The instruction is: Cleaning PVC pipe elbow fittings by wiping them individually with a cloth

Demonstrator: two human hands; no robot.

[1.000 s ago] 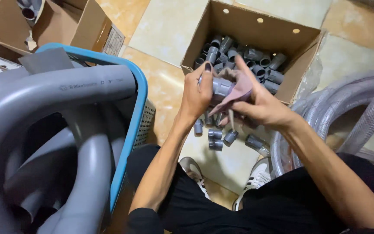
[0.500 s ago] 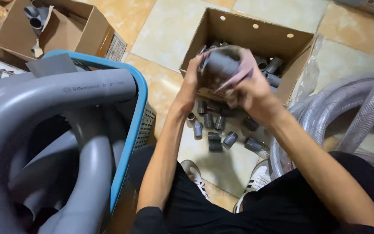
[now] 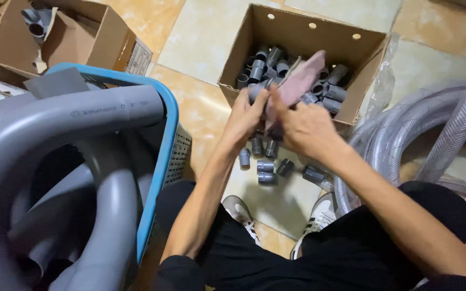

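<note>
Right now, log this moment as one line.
left hand: holds grey plastic pipe fitting | right hand: wipes it with pinkish cloth | above open cardboard box

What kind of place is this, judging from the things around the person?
Probably a plumbing supply shop or storeroom. A cardboard box holds many small grey pipe fittings, large grey pipe bends fill a blue basket, and coiled clear hose lies on the tiled floor.

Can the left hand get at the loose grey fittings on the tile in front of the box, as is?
Probably not right away. The left hand is closed on a grey fitting that the right hand wipes with a pinkish cloth. The floor fittings lie uncovered just below, so once it lets go the way looks free.
</note>
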